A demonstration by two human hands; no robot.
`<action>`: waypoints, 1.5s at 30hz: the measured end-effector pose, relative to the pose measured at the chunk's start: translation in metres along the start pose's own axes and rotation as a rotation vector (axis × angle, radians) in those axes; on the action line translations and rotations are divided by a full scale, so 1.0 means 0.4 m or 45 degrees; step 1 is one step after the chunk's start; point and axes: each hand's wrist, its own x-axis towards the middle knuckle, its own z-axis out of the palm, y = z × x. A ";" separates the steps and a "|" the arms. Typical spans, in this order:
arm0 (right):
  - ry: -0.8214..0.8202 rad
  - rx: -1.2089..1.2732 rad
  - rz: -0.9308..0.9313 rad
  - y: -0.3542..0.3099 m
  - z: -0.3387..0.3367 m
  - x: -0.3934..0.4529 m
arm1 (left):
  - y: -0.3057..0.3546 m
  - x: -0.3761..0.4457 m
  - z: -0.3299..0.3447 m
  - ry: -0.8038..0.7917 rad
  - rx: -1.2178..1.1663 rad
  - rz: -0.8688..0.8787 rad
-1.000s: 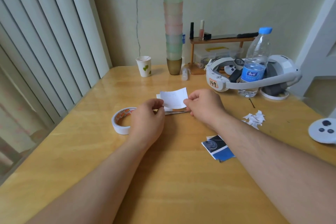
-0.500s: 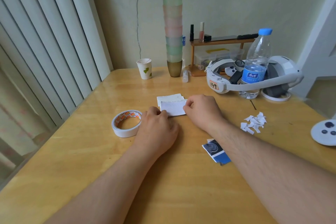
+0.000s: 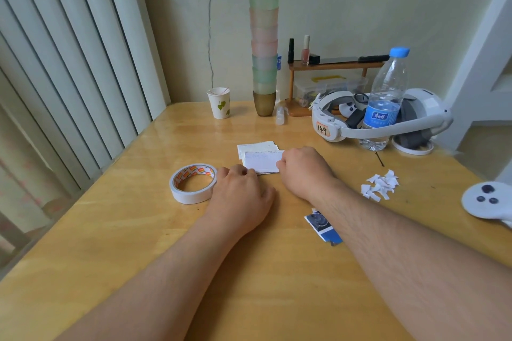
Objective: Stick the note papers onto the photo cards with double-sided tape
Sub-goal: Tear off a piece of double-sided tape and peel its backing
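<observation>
1. Head view: a second ago both hands held the note paper [image 3: 263, 162] tilted up off the bench [image 3: 138, 230]; now it lies flat on the small stack of white cards, both hands lowered onto it.
2. The left hand [image 3: 240, 196] rests knuckles-up at the paper's near-left corner, the right hand [image 3: 302, 170] at its right edge. Fingertips are hidden, so whether each grip pinches or merely presses I cannot tell.
3. To do this well, I judge: rub firmly from the middle outward, edges aligned.
4. Around: the tape roll [image 3: 194, 183] touches the left hand; peeled scraps [image 3: 381, 185] lie right; a photo card [image 3: 322, 225] sits under the right forearm. The water bottle [image 3: 386, 99] and headset [image 3: 382, 116] stand well apart, no obstacle.
</observation>
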 end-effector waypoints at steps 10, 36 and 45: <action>0.041 0.342 -0.062 0.019 -0.089 -0.156 | -0.097 -0.039 -0.115 0.099 -0.268 0.153; 0.598 0.895 -0.393 0.063 -0.079 -0.264 | -0.058 -0.084 -0.159 -0.200 -1.416 0.263; 0.605 0.884 -0.475 0.064 -0.085 -0.275 | 0.009 -0.105 -0.113 -0.276 -1.689 0.376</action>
